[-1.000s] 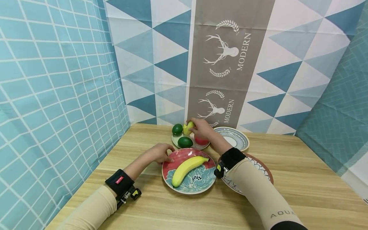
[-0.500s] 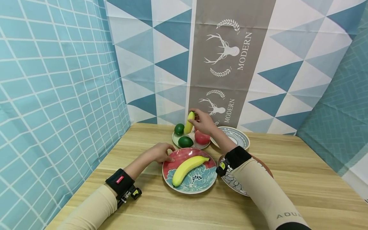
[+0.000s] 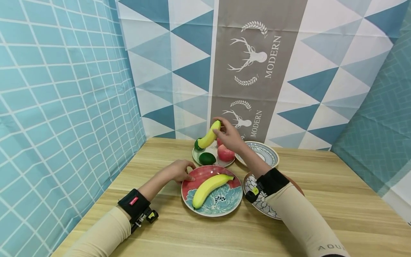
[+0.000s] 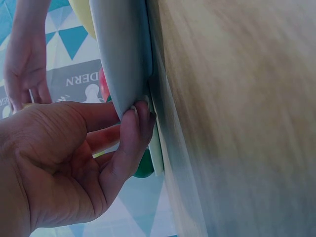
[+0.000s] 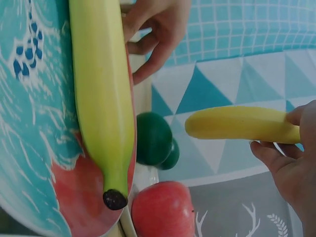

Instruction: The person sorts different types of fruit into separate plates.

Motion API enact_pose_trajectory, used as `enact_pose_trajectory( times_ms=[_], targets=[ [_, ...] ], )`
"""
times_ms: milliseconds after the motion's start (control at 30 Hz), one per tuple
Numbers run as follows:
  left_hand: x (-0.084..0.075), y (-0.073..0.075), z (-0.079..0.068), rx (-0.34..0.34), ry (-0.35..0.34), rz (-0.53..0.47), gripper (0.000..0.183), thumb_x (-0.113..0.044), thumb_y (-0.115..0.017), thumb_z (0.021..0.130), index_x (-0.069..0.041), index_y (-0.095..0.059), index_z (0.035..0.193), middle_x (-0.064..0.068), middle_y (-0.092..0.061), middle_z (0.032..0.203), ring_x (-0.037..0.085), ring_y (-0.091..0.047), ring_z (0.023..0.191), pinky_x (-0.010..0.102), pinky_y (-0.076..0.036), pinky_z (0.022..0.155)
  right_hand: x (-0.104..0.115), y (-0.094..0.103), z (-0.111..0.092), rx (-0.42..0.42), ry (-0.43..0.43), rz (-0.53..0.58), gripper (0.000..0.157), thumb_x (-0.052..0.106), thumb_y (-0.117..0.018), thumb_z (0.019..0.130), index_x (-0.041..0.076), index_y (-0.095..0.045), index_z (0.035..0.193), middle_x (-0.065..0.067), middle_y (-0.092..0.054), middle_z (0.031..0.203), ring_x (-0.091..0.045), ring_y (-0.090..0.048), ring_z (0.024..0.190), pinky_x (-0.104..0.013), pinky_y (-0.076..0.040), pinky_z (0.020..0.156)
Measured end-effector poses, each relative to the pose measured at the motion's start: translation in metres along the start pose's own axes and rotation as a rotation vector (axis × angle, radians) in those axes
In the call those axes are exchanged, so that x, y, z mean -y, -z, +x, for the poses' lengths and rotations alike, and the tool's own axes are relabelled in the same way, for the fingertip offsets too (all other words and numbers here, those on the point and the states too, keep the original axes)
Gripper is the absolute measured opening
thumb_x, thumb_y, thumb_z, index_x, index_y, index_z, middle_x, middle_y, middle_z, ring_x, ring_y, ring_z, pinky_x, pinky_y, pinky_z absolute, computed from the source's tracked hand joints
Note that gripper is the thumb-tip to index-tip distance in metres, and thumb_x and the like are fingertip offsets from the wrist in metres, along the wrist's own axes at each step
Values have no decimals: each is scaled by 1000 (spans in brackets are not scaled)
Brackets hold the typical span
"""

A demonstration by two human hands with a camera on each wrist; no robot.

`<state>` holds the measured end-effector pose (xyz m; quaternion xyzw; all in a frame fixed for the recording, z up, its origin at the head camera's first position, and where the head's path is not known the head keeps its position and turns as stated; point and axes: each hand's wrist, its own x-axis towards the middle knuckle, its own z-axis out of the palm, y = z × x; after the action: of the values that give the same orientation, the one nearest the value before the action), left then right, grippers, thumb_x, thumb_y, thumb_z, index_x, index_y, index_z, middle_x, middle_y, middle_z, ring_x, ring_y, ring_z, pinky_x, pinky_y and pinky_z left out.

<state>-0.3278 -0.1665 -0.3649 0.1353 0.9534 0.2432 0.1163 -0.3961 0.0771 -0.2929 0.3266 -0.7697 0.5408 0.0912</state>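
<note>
My right hand (image 3: 228,135) pinches a yellow banana (image 3: 210,135) by its upper end, holding it tilted above the small back plate (image 3: 196,156). In the right wrist view this held banana (image 5: 237,123) hangs clear of the fruit. With thumb and fingers my left hand (image 3: 179,170) pinches the rim of a red and blue flowered plate (image 3: 224,205), as the left wrist view also shows with the plate's underside (image 4: 118,59). Across that plate lies another banana (image 3: 208,189), its stem to the right.
The back plate bears a green fruit (image 3: 207,158), a second one partly hidden, and red apples (image 3: 226,153). To its right stands a white patterned plate (image 3: 263,153). A brown-rimmed plate (image 3: 261,203) lies partly under my right forearm. Patterned cloth (image 3: 189,71) hangs behind the table.
My right hand has lifted the yellow banana off the back plate, raising it and tilting it over. The left hand has stayed at the flowered plate's rim.
</note>
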Motion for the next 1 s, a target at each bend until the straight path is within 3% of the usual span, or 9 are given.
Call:
enact_pose_trajectory(
  times_ms=[167, 333, 500, 667, 833, 1000],
  targets=[
    [-1, 0, 0, 1, -3, 1, 43, -19, -80, 97, -8, -67, 136, 7, -66, 89, 18, -65, 65, 28, -58, 57, 13, 6, -12, 10, 4, 151, 49, 0, -52, 110, 5, -41, 157, -24, -54, 140, -35, -61, 122, -30, -59, 94],
    [-1, 0, 1, 7, 5, 0, 43, -20, -80, 97, -9, -66, 136, 7, -66, 87, 18, -65, 63, 28, -58, 57, 20, 16, -27, 26, -6, 239, 51, -2, -48, 111, 7, -38, 160, -21, -52, 149, -31, -56, 130, -30, -56, 102],
    [0, -2, 0, 12, 15, -5, 43, -20, -81, 97, -9, -67, 135, 7, -66, 85, 17, -64, 62, 28, -58, 57, 27, 25, -45, 55, 5, 238, 52, -2, -48, 111, 8, -38, 161, -20, -52, 150, -32, -58, 129, -31, -57, 101],
    [0, -1, 0, 8, 1, -19, 44, -19, -82, 96, -7, -67, 135, 7, -67, 85, 18, -65, 65, 29, -58, 57, 37, 27, -64, 107, 74, 189, 52, -1, -51, 110, 7, -39, 160, -20, -55, 147, -33, -59, 127, -28, -56, 101],
    [-1, 2, 0, -2, -6, -4, 43, -20, -81, 96, -7, -67, 135, 8, -66, 86, 18, -65, 68, 29, -58, 57, 46, 18, -83, 159, 208, 10, 54, -5, -54, 107, 7, -41, 158, -17, -57, 141, -30, -62, 118, -28, -59, 94],
    [-1, 1, 1, 8, -7, -14, 42, -19, -81, 97, -7, -67, 135, 7, -67, 81, 17, -64, 64, 28, -57, 57, 52, -1, -104, 217, 360, -403, 61, -7, -61, 102, 12, -44, 158, -9, -55, 146, -24, -58, 125, -38, -58, 101]
  ],
)
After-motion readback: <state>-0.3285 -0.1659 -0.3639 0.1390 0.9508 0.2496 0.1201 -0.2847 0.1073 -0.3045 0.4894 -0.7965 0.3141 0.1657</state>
